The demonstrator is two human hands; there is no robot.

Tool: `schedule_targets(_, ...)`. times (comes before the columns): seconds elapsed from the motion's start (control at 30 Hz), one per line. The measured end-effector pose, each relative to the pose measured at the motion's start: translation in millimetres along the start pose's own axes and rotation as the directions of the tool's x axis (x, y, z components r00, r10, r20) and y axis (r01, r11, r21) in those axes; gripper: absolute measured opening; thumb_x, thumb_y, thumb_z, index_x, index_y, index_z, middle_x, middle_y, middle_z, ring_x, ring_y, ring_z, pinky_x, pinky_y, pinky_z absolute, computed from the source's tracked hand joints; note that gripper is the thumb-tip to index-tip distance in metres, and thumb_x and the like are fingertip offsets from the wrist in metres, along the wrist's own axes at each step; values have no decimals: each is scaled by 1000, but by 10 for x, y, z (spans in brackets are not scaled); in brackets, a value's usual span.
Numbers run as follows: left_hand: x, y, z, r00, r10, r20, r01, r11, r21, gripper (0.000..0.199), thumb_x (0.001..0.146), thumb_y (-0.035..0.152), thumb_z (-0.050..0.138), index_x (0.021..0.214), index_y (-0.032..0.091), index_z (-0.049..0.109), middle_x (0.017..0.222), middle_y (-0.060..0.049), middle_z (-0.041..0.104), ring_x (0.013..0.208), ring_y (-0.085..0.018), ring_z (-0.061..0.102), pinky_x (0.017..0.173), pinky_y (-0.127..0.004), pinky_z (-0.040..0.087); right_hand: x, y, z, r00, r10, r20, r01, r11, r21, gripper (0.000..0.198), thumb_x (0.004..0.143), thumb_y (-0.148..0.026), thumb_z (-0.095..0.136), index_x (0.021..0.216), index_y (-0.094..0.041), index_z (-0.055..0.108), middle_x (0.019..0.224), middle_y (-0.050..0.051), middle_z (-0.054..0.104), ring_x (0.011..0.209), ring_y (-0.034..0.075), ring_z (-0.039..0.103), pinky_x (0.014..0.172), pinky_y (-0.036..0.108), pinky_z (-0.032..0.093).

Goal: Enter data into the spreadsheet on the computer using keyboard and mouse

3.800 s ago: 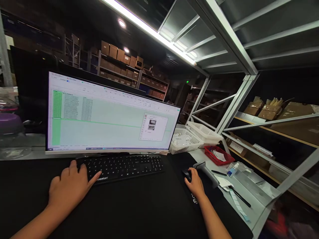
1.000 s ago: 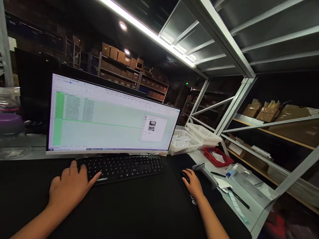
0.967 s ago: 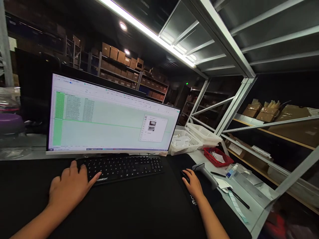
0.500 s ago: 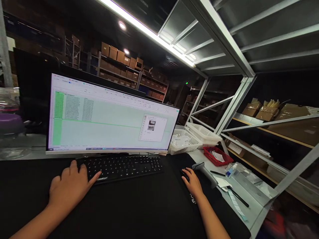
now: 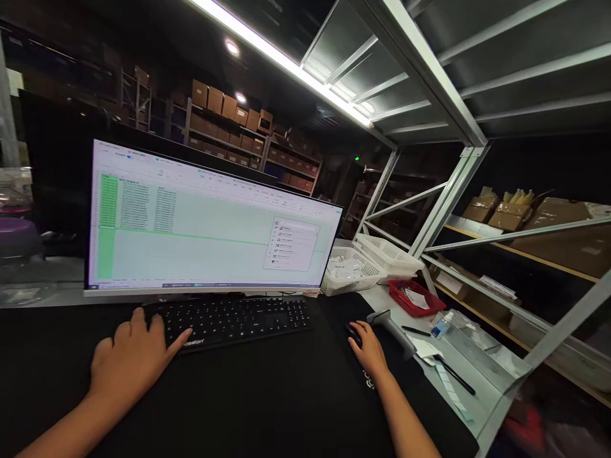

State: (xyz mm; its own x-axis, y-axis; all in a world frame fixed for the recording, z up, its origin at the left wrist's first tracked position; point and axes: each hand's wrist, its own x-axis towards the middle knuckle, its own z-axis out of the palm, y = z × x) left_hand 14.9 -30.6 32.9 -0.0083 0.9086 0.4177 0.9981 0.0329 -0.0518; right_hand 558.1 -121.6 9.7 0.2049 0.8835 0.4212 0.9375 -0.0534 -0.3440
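My left hand (image 5: 131,356) rests over the left end of a black keyboard (image 5: 238,323), fingers spread and thumb stretched toward its front edge. On the right, my right hand (image 5: 368,350) is curled over a dark computer mouse (image 5: 352,332), mostly hidden under the fingers. Behind the keyboard stands a wide monitor (image 5: 214,222) with a green-tinted spreadsheet. A small pop-up window with a list of lines shows at the screen's right side; its text is too small to read. Just right of my right hand lies a grey handheld barcode scanner (image 5: 394,332).
A black desk mat (image 5: 267,394) covers the front of the desk. White perforated baskets (image 5: 353,273), a red basket (image 5: 415,299), a small spray bottle (image 5: 443,324), a black pen (image 5: 456,375) and paper strips lie at right. Metal shelving (image 5: 458,191) with cartons rises beyond.
The pop-up window on the screen has switched from showing a picture to showing a list. Both hands stay in place; the view has shifted very slightly.
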Motion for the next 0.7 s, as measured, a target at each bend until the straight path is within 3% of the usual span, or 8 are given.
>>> schedule_targets(0.2,-29,32,-63,999,-18,-33,18,1000,20,87,99,62,15,134,-1,64,156,-37,44,123,-45,58,91,-52,51,4,4,3,1000,6,-4,-6,1000,3,46,95,-32,56,139,-26,69,148,11,62,133,27,65,116,42,51)
schedule_targets(0.5,-17,4,53,997,-3,-78,2,1000,-6,92,97,63,9,132,-2,64,155,-38,42,120,-47,57,90,-53,49,11,7,7,1000,15,-10,-15,1000,-13,46,93,-30,56,137,-24,69,148,12,61,131,27,66,115,42,52)
schedule_targets(0.7,23,-23,65,1000,-18,-9,17,999,-49,95,94,66,7,130,1,66,154,-37,43,120,-46,58,89,-51,49,1,-5,-6,1000,7,-21,-7,1000,-10,46,93,-29,57,137,-25,69,146,10,63,131,26,66,115,41,52)
